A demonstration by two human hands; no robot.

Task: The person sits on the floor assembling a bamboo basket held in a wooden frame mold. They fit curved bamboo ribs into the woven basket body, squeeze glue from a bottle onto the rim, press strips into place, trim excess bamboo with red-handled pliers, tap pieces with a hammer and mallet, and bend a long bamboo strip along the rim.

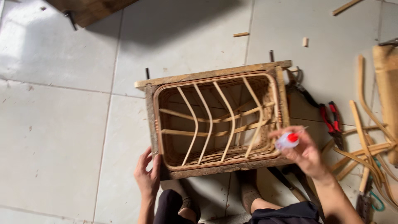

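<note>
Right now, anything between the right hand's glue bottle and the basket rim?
Nothing visible. The right hand holds the small glue bottle right at the rattan basket's near right corner; the left hand rests on the wooden frame opposite.

Red-handled pliers (331, 120) are lying on the tiled floor (62, 124) to your right, just beside a loose heap of cane strips (365, 141). Small wood offcuts (241, 35) are sitting farther out, and a dark wooden board (89, 9) is poking in at the top edge.

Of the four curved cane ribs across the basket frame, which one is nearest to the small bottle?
The rightmost curved cane rib, closest to the small red-capped bottle in the right hand.
</note>
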